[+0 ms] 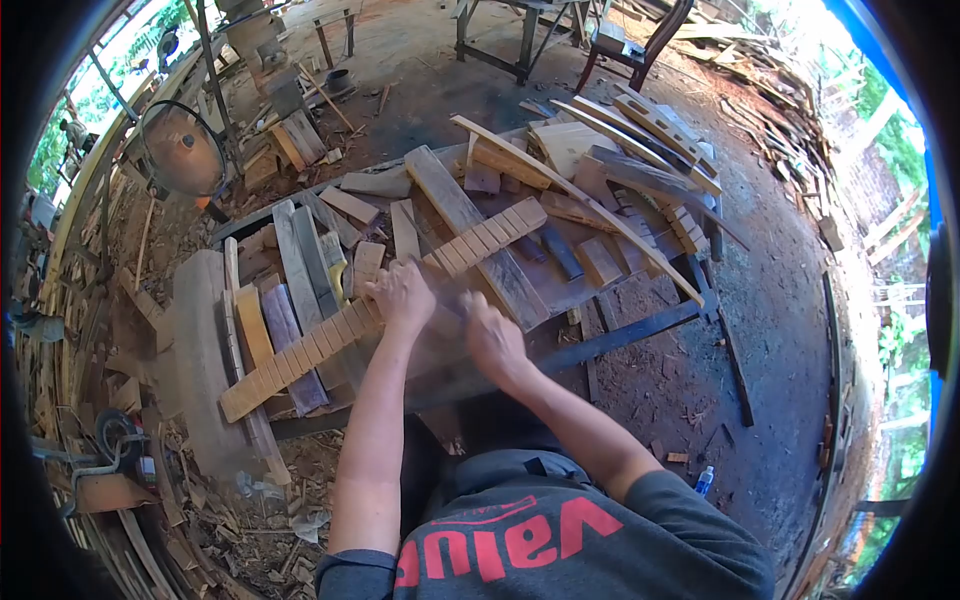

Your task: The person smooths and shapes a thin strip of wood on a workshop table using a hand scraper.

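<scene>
One long, tan, cross-grooved wooden strip (300,358) lies diagonally, near end left, far end beyond both hands. Left hand (402,298), nearer, clasps it; right hand (494,340) closed, contents blurred.

A round fan (184,146) stood off to the left, a wooden chair (636,50) at the back, a bottle (705,480) down on the ground!

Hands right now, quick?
Left hand: closed on the grooved wooden strip.
Right hand: fingers curled shut, blurred; can't tell if it holds anything.
</scene>
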The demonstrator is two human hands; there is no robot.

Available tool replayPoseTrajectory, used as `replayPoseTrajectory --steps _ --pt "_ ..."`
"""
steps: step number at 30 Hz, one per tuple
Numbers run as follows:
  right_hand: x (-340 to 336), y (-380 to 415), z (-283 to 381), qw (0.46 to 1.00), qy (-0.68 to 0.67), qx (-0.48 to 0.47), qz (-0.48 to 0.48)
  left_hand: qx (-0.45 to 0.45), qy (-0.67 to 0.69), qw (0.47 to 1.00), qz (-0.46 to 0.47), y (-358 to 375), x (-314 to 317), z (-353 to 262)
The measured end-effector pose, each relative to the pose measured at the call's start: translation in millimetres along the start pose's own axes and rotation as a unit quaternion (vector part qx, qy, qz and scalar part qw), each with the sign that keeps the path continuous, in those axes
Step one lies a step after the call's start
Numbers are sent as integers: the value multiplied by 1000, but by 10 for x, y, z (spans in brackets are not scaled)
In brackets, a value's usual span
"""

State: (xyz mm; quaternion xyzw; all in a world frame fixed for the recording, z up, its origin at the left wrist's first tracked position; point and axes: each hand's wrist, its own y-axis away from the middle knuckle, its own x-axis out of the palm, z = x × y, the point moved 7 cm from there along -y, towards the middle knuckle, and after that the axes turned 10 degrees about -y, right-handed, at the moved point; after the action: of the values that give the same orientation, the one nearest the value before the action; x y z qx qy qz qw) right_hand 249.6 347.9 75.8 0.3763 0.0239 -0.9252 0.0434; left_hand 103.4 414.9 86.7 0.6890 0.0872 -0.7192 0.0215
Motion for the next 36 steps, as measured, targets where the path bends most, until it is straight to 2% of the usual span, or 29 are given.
replayPoseTrajectory --steps 4,8,11,14,16,21,23,24,26,29,36 --pt "99 -449 215 999 16 10 29 -7 -4 1000 -7 -39 45 34" --pt "-48 108 18 1000 28 -5 6 -10 -15 1000 -6 -6 -42 11" --pt "-27 352 -129 996 44 50 57 -8 -2 1000 -12 -15 -25 5" --pt "2 -61 57 998 36 42 33 -4 -1 1000 -6 -6 -30 -1" --pt "86 -401 156 999 31 -3 30 -8 1 1000 -3 -35 47 4" --pt "-40 49 21 999 18 -28 10 -12 -8 1000 2 -28 -53 12" --pt "-61 318 -94 994 58 57 78 -11 -28 999 8 -9 -42 -1" --pt "-39 279 -99 993 58 61 81 -10 -28 999 13 -2 -16 -5" --pt "-26 17 20 999 29 16 25 -4 -21 1000 -2 -8 -5 -1" --pt "126 -503 184 998 29 -20 47 -10 -11 1000 -12 -39 93 23" --pt "-56 233 -58 998 50 4 36 -20 -31 999 -12 -21 10 9"
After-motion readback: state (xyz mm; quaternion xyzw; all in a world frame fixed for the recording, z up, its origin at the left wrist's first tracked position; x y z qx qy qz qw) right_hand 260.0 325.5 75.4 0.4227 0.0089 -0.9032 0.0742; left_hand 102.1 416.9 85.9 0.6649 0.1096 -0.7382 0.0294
